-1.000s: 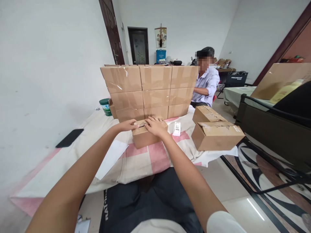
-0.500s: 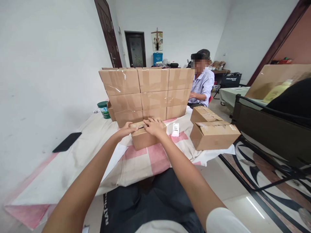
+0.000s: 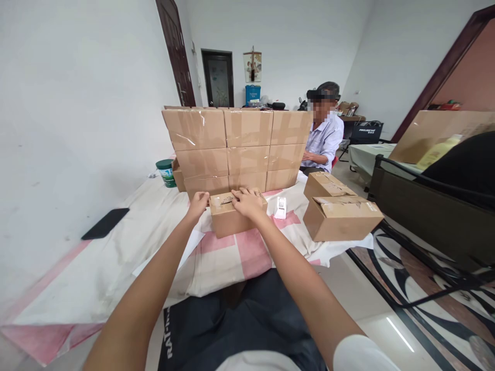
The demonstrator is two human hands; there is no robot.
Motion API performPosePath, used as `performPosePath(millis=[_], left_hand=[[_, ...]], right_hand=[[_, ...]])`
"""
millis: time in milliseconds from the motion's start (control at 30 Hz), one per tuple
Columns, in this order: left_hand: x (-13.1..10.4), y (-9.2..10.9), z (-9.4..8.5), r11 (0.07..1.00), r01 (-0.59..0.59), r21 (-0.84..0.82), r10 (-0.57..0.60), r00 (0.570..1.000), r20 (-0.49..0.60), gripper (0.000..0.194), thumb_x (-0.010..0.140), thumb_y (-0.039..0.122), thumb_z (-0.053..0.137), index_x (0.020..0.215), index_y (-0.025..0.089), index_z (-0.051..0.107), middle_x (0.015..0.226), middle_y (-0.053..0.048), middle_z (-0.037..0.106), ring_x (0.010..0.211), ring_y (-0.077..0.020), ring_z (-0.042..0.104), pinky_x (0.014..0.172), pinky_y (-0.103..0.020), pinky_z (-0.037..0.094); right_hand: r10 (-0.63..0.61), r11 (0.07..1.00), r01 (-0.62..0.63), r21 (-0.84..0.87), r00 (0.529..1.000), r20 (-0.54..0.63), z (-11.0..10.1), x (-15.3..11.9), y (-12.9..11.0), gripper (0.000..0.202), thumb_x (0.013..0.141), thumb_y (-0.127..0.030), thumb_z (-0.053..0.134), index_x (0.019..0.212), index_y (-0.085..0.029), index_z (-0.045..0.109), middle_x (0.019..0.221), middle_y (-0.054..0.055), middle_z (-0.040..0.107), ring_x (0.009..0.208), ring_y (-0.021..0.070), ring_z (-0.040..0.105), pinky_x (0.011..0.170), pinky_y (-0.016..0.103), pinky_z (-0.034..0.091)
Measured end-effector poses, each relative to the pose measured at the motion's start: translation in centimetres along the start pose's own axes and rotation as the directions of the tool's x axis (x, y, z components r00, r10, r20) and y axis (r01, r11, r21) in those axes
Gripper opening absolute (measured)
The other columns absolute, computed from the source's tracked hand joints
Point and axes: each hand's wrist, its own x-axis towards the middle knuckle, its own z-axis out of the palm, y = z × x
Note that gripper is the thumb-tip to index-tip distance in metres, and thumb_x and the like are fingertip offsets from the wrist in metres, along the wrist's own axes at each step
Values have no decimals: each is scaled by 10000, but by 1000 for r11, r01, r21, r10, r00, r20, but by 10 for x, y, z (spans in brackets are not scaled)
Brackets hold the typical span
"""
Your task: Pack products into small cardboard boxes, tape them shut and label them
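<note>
A small cardboard box lies in front of me on the table, with a dark slit and some markings on its top and clear tape near its left end. My right hand rests flat on top of that box, fingers spread. At the box's upper left edge is my left hand, its fingers curled into a pinch; what they hold, if anything, is too small to make out. Right of the box stands a white tape dispenser. Close behind rises a wall of stacked, taped cardboard boxes.
Two more boxes with rough, torn-looking tops sit at the table's right edge. A green tub and a black phone-like slab lie leftward on the cloth. A co-worker sits behind the stack at right.
My left hand has moved off the box top to just beyond its left edge, fingers now curled. My right hand stays on the box. The view has shifted slightly.
</note>
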Motion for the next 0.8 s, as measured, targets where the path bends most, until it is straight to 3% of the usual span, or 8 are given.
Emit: performPosePath(millis=[67,133,267,400,533,600,667,800], left_hand=[[-1,-16,-9,995,52,83,-53,999,13,499,978,517,352,1322,167,441,1174,-165,730,1081,-270,716,900,-408,540],[-6,-39,-23,974,96,207,-102,995,22,579,882,528,543,1305,137,491,1198,-217,717,1172,-357,676,976,-488,506],[-30,-88,-54,896,105,432,-135,990,40,737,674,492,767,1310,165,589,1505,-240,525,1443,-492,406,1159,-605,323],[-51,-117,-71,843,89,530,-136,989,50,788,729,528,739,1431,228,545,1579,-183,443,1478,-460,345,1190,-577,285],[-56,-124,-72,839,128,529,-154,988,6,870,755,539,742,1496,182,458,1419,-194,575,1284,-349,575,1053,-413,449],[-54,-125,-70,845,167,508,-173,984,-35,766,776,488,729,1428,149,512,1218,-160,688,1097,-299,666,924,-358,500],[-53,-125,-67,854,191,483,-175,981,-78,482,811,389,674,1228,148,643,1038,-115,736,973,-271,687,848,-331,502],[-55,-122,-66,896,165,412,-109,982,-155,162,815,285,608,908,193,703,966,-76,744,946,-249,670,837,-311,476]], right_hand=[[-4,1000,4,-2,1000,-4,-1,-1,0,539,1036,-466,341,1530,-341,516,1642,15,425,1529,263,317,1251,497,180],[-5,1000,5,-8,1000,-3,-1,-2,0,541,1036,-470,334,1527,-338,519,1639,18,430,1522,268,326,1244,504,195],[-23,999,22,-35,999,-31,3,2,2,527,1031,-454,353,1509,-337,539,1616,18,461,1498,272,353,1227,514,231],[-25,999,23,-29,999,-48,9,9,4,517,1027,-461,373,1492,-333,559,1594,21,488,1467,284,383,1213,532,243],[-24,1000,23,-20,998,-58,9,9,3,509,1031,-446,381,1487,-318,567,1591,28,491,1462,297,377,1204,548,244],[-23,1000,22,-18,998,-64,9,7,3,509,1035,-448,378,1484,-306,571,1591,37,491,1462,304,371,1203,554,240],[-25,1000,23,-19,997,-79,10,6,2,503,1035,-441,385,1477,-300,580,1581,43,503,1454,306,381,1200,552,245],[-30,1000,29,-11,993,-113,13,7,2,483,1023,-405,418,1454,-289,604,1549,44,537,1431,305,413,1187,536,276]])
